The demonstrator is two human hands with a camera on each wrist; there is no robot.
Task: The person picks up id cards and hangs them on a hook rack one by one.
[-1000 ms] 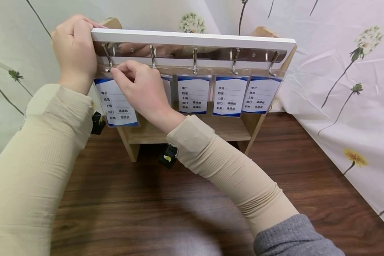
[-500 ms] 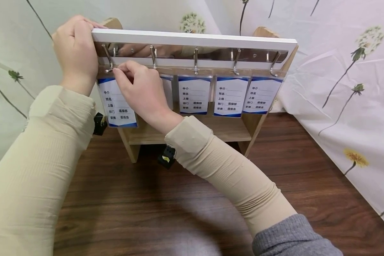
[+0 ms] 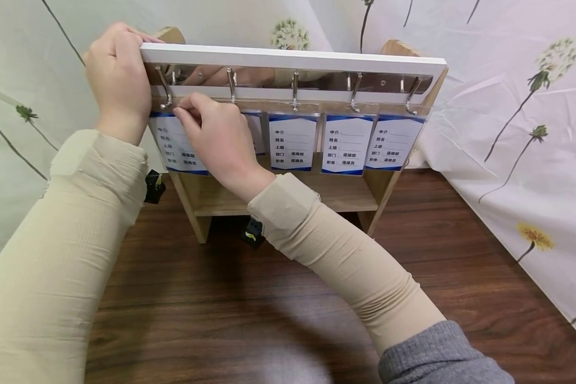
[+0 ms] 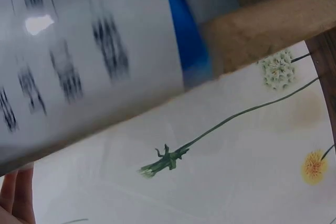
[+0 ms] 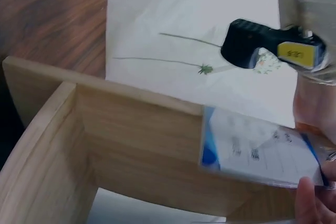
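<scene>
My left hand (image 3: 120, 80) grips the left end of the white hook rack (image 3: 293, 53). In the left wrist view, fingertips of the left hand (image 4: 20, 195) show at the bottom left. My right hand (image 3: 223, 138) pinches the clear top edge of the leftmost badge (image 3: 175, 144), at the tip of the first metal hook (image 3: 165, 85). In the right wrist view, the badge (image 5: 257, 150) hangs beside the right fingers (image 5: 310, 203). Whether its slot is over the hook cannot be made out. The second badge (image 3: 254, 130) is partly behind my right hand.
More blue-and-white badges (image 3: 293, 141) hang below the other hooks. The rack rests against a wooden shelf (image 3: 288, 194) on the dark wood surface (image 3: 278, 298). White flower-print cloth (image 3: 499, 133) surrounds it. A black wrist camera (image 5: 273, 45) shows in the right wrist view.
The leftmost badge's lower end has swung up and back toward the shelf. My right hand, still at the first hook, has shifted very slightly right in view; the left hand keeps its hold.
</scene>
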